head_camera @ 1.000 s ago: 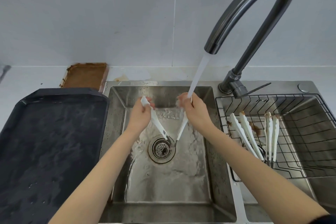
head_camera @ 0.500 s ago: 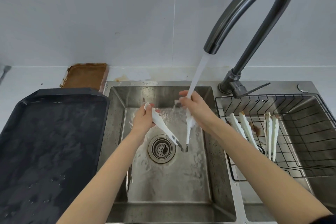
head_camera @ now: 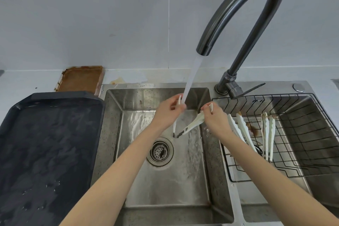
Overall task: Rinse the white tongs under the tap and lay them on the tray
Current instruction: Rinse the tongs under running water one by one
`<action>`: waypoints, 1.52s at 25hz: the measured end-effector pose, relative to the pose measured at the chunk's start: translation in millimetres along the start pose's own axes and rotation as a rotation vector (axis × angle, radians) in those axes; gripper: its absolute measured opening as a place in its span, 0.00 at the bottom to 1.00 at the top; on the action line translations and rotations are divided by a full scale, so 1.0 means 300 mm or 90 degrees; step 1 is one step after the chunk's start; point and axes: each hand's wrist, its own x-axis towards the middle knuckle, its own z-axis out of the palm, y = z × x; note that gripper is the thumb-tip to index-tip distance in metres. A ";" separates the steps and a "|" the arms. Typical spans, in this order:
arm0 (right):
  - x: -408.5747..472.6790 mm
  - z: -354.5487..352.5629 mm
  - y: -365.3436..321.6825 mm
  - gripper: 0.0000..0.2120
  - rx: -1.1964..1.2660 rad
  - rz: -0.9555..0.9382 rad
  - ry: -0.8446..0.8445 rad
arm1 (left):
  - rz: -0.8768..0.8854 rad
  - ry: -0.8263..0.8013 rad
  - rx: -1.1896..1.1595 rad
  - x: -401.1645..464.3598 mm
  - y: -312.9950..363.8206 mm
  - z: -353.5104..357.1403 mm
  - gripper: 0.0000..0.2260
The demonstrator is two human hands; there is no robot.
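White tongs hang spread in a V over the left sink basin, hinge end down. My left hand pinches the top of one arm, right under the water stream falling from the dark curved tap. My right hand grips the other arm near its tip, to the right of the stream. The dark tray lies on the counter left of the sink, wet and holding no tongs.
A black wire basket sits in the right basin with two more white tongs, some stained brown. A rusty brown board leans behind the tray. The drain strainer lies below the tongs.
Both hands have shifted right with the tongs. The left-hand arm now sits under the stream, where the right-hand arm was before. The hinge has moved right, away from the drain.
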 end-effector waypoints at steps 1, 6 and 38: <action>0.003 -0.001 0.002 0.10 0.012 -0.001 0.012 | 0.013 -0.011 0.006 0.005 0.008 0.003 0.20; -0.006 -0.008 0.009 0.08 0.105 0.031 0.029 | 0.074 -0.024 0.079 0.011 0.010 0.005 0.18; -0.035 0.124 0.026 0.18 0.198 0.143 -0.120 | -0.180 0.082 -0.122 -0.080 -0.298 -0.041 0.22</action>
